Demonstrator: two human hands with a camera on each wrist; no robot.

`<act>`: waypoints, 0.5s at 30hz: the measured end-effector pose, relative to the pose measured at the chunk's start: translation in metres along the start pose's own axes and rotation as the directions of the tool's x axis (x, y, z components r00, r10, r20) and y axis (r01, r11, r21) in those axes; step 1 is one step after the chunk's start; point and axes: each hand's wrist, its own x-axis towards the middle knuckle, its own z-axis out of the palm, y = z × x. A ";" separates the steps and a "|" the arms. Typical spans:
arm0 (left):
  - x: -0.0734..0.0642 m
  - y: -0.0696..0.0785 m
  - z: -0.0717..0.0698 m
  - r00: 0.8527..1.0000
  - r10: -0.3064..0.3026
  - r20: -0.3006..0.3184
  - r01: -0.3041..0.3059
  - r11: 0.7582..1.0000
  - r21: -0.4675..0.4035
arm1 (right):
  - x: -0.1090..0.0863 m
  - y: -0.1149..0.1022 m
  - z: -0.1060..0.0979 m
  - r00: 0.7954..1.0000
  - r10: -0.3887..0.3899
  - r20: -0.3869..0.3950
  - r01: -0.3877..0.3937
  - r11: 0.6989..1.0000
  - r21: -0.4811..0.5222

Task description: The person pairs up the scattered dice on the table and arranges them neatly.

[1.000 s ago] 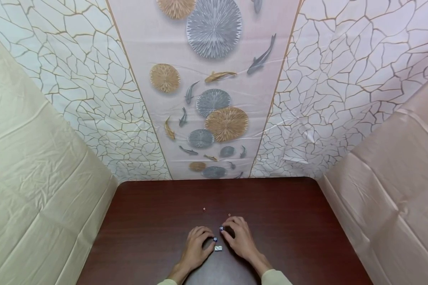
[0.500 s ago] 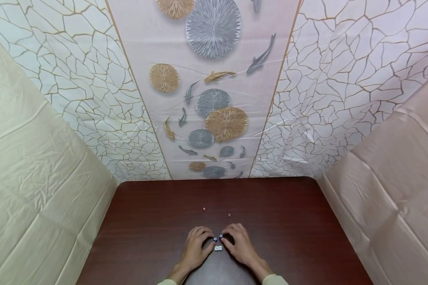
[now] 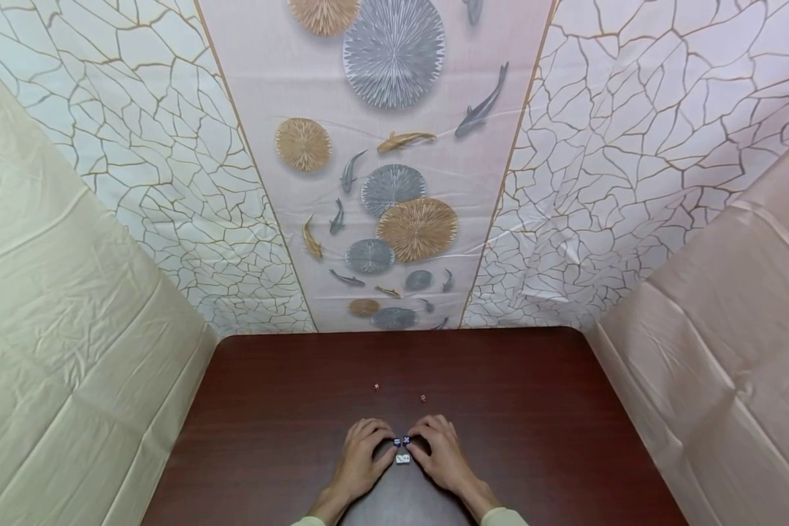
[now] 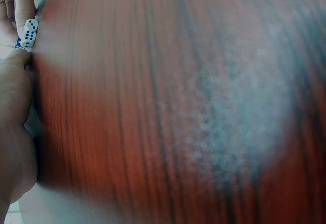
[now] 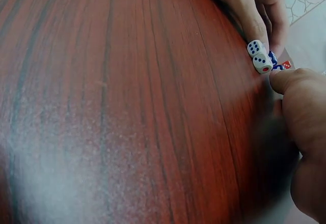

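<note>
Two dark blue dice with white pips sit side by side on the table, close together; whether they touch is hard to tell. My left hand point(image 3: 360, 459) pinches the left blue die point(image 3: 397, 442) between thumb and fingers. The right blue die point(image 3: 406, 440) is held the same way by my right hand point(image 3: 442, 456). Just on the near side of them, two white dice point(image 3: 402, 459) stand next to each other, showing blue pips in the right wrist view, where one white die point(image 5: 262, 62) also has a red pip. In both wrist views, fingers and white dice partly hide the blue ones.
Farther back on the dark red-brown table point(image 3: 269, 409) lie two small red dice, a left one point(image 3: 377, 386) and a right one point(image 3: 424, 398). A patterned cloth point(image 3: 394, 219) hangs behind the table, with beige cloth point(image 3: 72, 292) along the sides.
My right hand has drawn its blue die nearer and slightly left, up beside the other blue die. The left hand and the white and red dice have stayed in place.
</note>
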 end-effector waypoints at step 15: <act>-0.001 0.001 -0.001 1.000 -0.023 0.015 0.023 1.000 0.003 | 0.000 0.002 0.004 1.000 -0.012 -0.002 0.012 1.000 0.001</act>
